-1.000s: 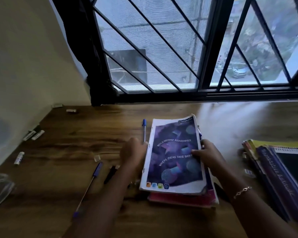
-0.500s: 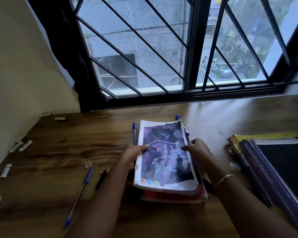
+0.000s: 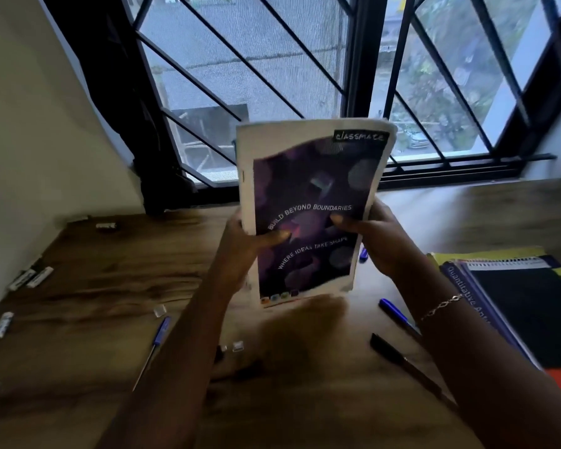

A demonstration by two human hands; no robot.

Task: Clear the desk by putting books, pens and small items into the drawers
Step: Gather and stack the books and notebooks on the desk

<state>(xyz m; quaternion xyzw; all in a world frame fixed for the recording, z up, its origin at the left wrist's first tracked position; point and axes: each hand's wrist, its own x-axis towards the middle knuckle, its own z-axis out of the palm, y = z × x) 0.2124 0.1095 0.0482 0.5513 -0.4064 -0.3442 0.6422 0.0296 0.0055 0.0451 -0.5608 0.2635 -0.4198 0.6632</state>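
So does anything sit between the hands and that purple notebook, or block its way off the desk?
Nothing visible. The left hand and right hand grip the notebook by its sides, upright above the desk. Pens and the book stack lie lower, off to the sides. No drawer is in view, so that path cannot be judged.

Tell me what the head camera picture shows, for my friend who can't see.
A left hand and a right hand hold a purple notebook upright above a wooden desk. Pens lie scattered on it, a pile of books sits at the right, and a barred window is behind.
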